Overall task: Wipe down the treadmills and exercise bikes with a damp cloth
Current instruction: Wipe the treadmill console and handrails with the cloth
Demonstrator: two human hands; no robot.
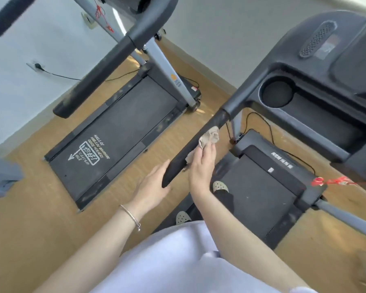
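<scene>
She is early in the job, I'd say. Her right hand [202,166] presses a crumpled beige cloth [209,138] against the matte black foam handrail [178,168] of the treadmill she stands on, fingers closed around the bunched fabric. Her left hand [152,187] lies at the rail's near end, fingers straight and apart, touching it. Beyond the handrail, the second treadmill [118,127] shows pale, dusty smears on its padded bar and side strips, so it looks unwiped. The smooth plastic cup holder [277,93] above the rail awaits too. No bikes are visible.
</scene>
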